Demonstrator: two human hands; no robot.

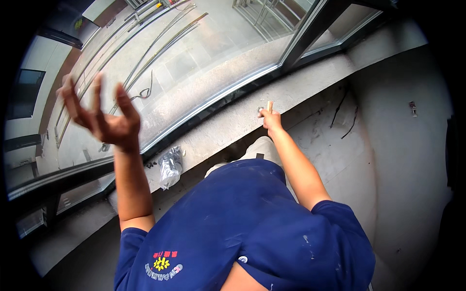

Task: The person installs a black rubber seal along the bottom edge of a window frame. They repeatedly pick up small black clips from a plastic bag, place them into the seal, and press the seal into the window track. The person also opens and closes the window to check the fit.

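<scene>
My left hand [107,116] is raised on the left in front of the window glass, fingers spread and slightly blurred, holding nothing. Over the concrete sill [228,127], my right hand [272,121] has its fingers closed. A small pale, stick-like piece [270,105] juts up from those fingers; its kind is too small to tell. Beside the fingertips a small greyish round spot [260,109] shows at the sill. A clear plastic bag [171,167] with dark contents lies on the sill right of my left forearm, and several small black pieces [151,165] are scattered next to it.
A dark window frame [213,103] runs diagonally along the sill, with an upright post [301,41] at upper right. Beyond the glass, long bars [167,48] lie on a pale floor near metal racks [267,19]. A grey wall [407,131] rises on the right.
</scene>
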